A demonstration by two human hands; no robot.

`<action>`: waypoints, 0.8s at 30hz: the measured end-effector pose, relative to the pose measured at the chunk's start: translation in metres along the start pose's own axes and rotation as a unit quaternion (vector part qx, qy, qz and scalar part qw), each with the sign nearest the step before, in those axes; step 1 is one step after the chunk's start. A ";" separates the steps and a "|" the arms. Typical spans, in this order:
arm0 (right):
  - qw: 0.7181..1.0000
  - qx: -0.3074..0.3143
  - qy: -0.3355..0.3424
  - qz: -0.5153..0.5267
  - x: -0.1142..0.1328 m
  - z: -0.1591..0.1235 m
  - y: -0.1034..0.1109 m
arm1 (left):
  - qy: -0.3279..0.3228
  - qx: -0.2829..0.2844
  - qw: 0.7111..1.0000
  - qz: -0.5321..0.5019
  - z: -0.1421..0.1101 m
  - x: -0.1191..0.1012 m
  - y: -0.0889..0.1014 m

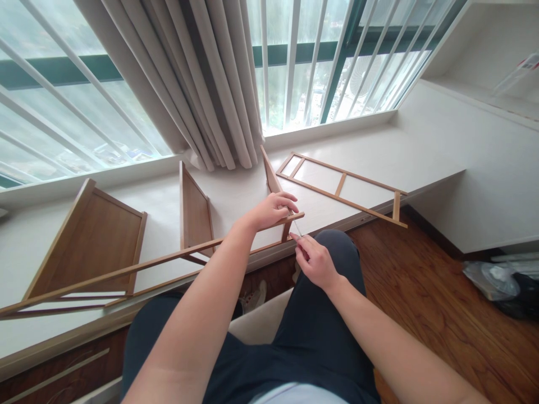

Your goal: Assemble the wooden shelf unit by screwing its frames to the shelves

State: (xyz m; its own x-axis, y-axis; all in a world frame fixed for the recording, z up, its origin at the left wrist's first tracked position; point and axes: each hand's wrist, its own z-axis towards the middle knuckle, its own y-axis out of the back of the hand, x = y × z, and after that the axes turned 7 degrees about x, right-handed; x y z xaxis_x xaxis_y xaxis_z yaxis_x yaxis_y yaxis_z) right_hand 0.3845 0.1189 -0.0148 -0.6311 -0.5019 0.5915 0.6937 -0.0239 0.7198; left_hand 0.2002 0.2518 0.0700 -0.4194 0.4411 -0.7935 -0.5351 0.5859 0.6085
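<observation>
My left hand is closed around the near end of an upright wooden panel, where it meets the wooden side frame. Between the fingers of my right hand is a thin metal rod, like a hex key, its upper tip at the frame's right end; its exact kind is too small to tell. Two more wooden panels, one in the middle and a wide one at the left, stand against the same frame. A separate ladder-shaped wooden frame lies to the right.
All the wooden parts rest on a white window sill whose front edge runs before my knees. Behind are a grey curtain and barred windows. At the right are a white cabinet and plastic bags on the wooden floor.
</observation>
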 end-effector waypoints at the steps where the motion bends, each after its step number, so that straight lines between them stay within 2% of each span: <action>1: 1.000 0.002 0.005 0.004 0.000 0.000 0.000 | -0.001 0.000 1.000 0.001 0.000 0.000 0.000; 24: 0.998 0.001 0.047 0.042 0.003 0.000 0.002 | -0.013 0.004 1.000 0.009 0.001 0.005 0.000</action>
State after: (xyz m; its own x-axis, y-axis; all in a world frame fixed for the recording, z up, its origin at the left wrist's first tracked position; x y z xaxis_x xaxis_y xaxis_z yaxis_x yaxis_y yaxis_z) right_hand 0.3842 0.1172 -0.0114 -0.5361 -0.5802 0.6132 0.7414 0.0237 0.6706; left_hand 0.1990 0.2548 0.0656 -0.4099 0.4692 -0.7822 -0.5210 0.5835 0.6230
